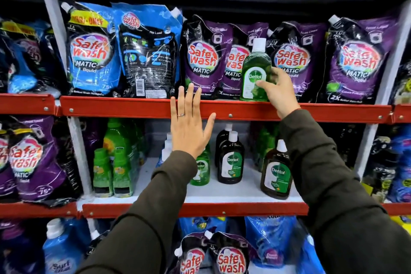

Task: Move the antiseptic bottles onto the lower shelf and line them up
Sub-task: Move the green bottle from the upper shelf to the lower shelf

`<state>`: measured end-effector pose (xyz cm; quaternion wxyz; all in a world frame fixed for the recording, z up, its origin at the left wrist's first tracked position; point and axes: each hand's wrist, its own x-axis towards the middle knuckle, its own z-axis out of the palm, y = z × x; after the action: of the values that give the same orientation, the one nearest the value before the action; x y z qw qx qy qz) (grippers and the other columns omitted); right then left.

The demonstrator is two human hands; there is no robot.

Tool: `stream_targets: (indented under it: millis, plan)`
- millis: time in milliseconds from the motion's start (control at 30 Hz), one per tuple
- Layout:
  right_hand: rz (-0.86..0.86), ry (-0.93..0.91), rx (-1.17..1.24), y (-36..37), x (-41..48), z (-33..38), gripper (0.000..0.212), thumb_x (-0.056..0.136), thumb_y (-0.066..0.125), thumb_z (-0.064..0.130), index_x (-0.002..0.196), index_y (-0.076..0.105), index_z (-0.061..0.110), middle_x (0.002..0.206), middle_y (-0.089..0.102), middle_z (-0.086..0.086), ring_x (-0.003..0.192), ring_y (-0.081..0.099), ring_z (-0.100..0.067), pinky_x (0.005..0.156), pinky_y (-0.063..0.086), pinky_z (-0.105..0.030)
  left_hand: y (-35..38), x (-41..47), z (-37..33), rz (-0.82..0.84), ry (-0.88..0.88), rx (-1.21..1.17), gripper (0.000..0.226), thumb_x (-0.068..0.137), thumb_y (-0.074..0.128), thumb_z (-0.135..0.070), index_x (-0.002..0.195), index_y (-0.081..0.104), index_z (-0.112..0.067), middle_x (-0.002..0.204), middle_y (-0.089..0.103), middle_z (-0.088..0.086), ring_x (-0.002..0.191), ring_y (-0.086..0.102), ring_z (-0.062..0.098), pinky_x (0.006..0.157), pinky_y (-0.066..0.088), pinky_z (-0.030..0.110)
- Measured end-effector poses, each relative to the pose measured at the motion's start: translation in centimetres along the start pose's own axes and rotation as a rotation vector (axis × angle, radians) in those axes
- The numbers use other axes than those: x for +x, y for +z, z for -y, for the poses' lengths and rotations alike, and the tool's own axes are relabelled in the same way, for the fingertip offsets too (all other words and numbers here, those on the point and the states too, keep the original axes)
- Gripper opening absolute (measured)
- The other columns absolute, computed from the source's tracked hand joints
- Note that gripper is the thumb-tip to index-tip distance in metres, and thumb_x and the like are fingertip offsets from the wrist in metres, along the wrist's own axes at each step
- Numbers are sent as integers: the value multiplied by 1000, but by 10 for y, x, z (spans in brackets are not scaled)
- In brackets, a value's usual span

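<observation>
Antiseptic bottles of green and dark brown plastic, white-capped, green-labelled. One clear green plastic bottle [255,73] upright at front edge of upper red metal shelf [133,108], just ahead of purple detergent pouches [204,58]. Right hand [278,90] clamped on that bottle's right side, thumb across label, fingers wrapped behind. Left hand [189,122] held flat and open, fingers spread and pointing up, empty, in front of upper shelf's red lip, left of green bottle and apart from it. On lower white shelf [222,191], three more bottles upright: smaller green bottle [201,169] partly hidden behind left sleeve, dark brown bottle [231,160] just right of it with another dark one behind, second dark brown bottle [277,171] nearer front and further right. Green-capped cleaner bottles [113,169] at left end of same shelf. Blue detergent pouches [124,51] on upper shelf, left side. Both arms in dark olive sleeves [322,162].
</observation>
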<state>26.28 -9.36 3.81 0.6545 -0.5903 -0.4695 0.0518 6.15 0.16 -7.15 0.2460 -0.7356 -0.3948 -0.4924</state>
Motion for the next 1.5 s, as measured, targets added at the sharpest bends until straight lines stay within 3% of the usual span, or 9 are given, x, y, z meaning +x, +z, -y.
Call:
stream_targets:
  millis: [300,400,633,800,967,1033,1200,1333,1500]
  plan:
    - [1,-123,119,-1,-16,28,59,87,67,21,143,52,10,135,66,-13,124,65,-25,105,56,-43,1,-1,1,6,6,0,74,104,33,-54,161,16,-9,171,12,13,159,6,33,128,7,54]
    - [25,-144,145,-3,-27,32,50,93,65,13,141,53,8,133,67,-15,123,66,-26,100,58,-35,0,-1,3,11,17,-14,75,104,32,-54,162,14,-9,171,11,12,159,5,32,128,5,53]
    - [80,-127,171,8,-70,11,50,94,66,7,142,52,4,132,67,-18,125,65,-29,104,56,-42,-17,-19,4,42,28,-120,72,105,32,-48,162,9,-11,172,5,9,159,-1,27,129,3,49]
    - [94,-123,196,21,-107,-17,45,91,68,10,135,58,15,132,68,-13,126,63,-27,108,53,-45,-17,-69,8,66,15,-152,73,104,41,-40,163,8,-12,172,4,8,159,-3,26,129,-4,45]
    - [175,-66,235,33,-140,-55,39,95,66,6,128,56,23,119,67,6,101,66,8,94,55,-20,0,-124,17,183,-31,-163,73,104,42,-38,163,7,-13,173,0,6,159,-5,25,129,1,48]
    - [197,-29,229,41,-153,-74,39,94,66,4,126,55,25,118,66,7,96,67,12,88,56,-16,8,-147,21,241,-52,-175,72,104,42,-38,163,7,-14,173,0,5,159,-5,23,129,3,48]
    - [280,60,216,64,-179,-120,40,95,66,6,129,54,25,134,62,-10,118,65,-26,98,56,-34,30,-201,28,393,-98,-121,73,103,30,-45,162,6,-11,172,-1,8,159,-3,25,128,6,49]
    - [310,128,217,84,-185,-150,41,96,63,1,130,50,19,136,59,-13,111,67,-25,89,58,-22,45,-236,30,521,-92,-112,75,103,28,-52,162,10,-10,172,2,10,159,2,27,127,7,48]
    - [325,179,170,109,-181,-186,40,96,62,1,130,47,18,136,57,-14,128,58,-36,103,53,-39,54,-259,33,589,-105,-88,82,101,27,-64,162,14,-11,172,10,10,159,7,30,126,8,47]
